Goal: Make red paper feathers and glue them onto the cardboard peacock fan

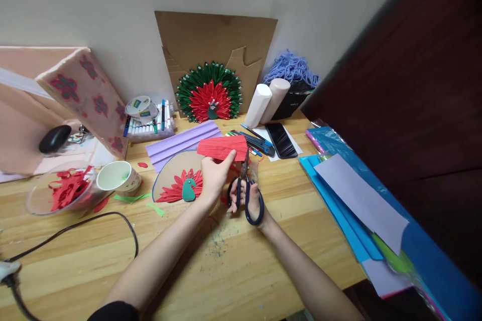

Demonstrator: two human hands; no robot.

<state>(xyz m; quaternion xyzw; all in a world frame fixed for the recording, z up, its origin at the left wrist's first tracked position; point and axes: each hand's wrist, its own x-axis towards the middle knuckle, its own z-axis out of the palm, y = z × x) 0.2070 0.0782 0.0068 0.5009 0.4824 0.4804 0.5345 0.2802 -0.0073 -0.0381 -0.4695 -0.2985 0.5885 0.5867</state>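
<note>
My left hand (214, 176) pinches a folded red paper sheet (222, 148) and holds it above the wooden table (226, 256). My right hand (251, 198) grips dark-handled scissors (245, 193), fingers through the loops, with the blades pointing up into the red paper's lower right edge. Just left of my left hand lies a half-made peacock (183, 186) with red feathers and a teal body on tan card.
A finished red and green peacock fan (209, 93) leans on cardboard (216, 42) at the wall. Purple paper (181, 143), markers (148, 123), a phone (281, 140), a paper cup (116, 176), a bowl of red scraps (62, 188), blue sheets (357, 200) and a black cable (94, 223) surround me.
</note>
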